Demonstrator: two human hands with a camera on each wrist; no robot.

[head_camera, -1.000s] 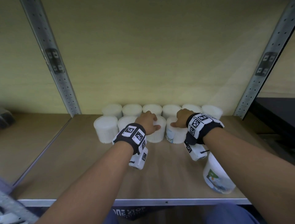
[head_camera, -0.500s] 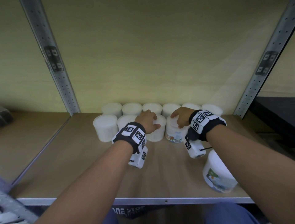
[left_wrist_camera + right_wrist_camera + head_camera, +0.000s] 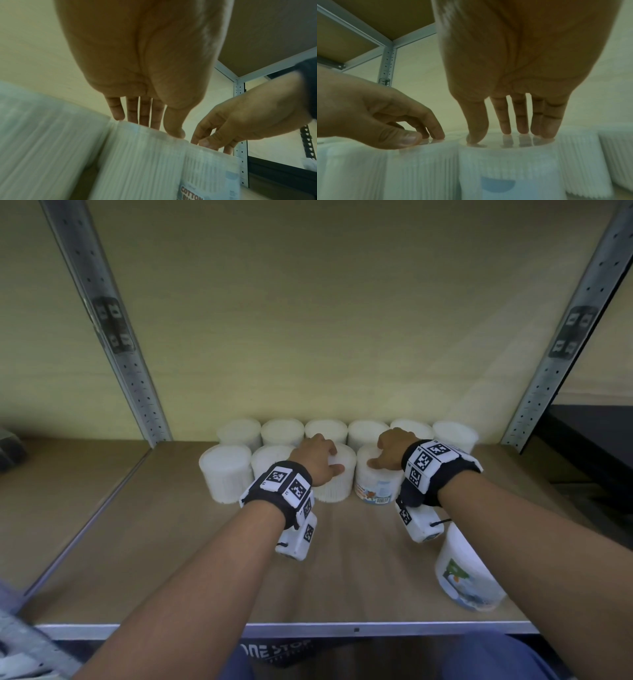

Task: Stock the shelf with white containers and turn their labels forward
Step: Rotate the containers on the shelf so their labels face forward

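Two rows of white ribbed containers stand at the back of the wooden shelf. My left hand arches over a plain container in the front row, fingertips and thumb on its lid. Just to its right, my right hand grips the top of a labelled container. Its fingertips press on the lid and the thumb sits at the near edge. The blue and orange label with a barcode faces the front. In the left wrist view it reads "COTTON".
Another labelled white container lies tilted near the shelf's front right edge, under my right forearm. Perforated metal uprights frame the bay. The back row stands against the rear wall.
My right hand has twisted on the container, and its label has come round from the side to the front. The left hand has stayed on its container.
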